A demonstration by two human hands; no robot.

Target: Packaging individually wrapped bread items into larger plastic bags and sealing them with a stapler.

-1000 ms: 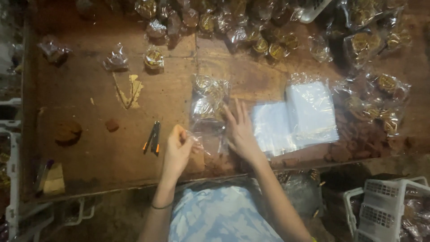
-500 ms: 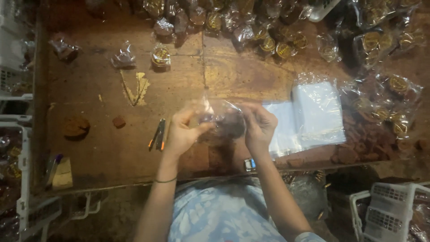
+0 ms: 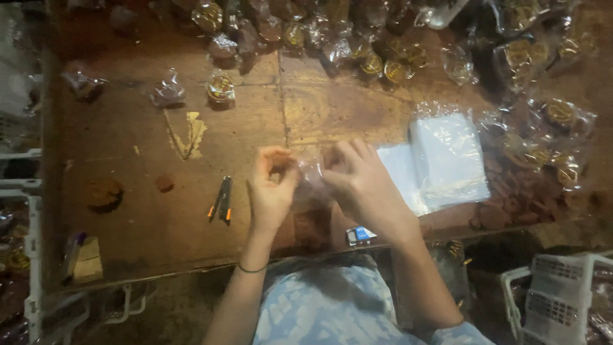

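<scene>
My left hand and my right hand are raised together over the near part of the brown wooden table. Between them they pinch a small clear plastic bag with something dark inside; what it holds is too blurred to tell. My fingers close on the bag's top from both sides. Just right of my right hand lies a stack of empty clear bags.
Many filled, tied clear bags crowd the table's far edge and right side. A pen-like tool lies left of my left hand. A small box sits at the near edge. A white plastic basket stands lower right.
A second ago my hands were down on the table at a bag. They lifted it and now hold it closer together, fingers working at its top.
</scene>
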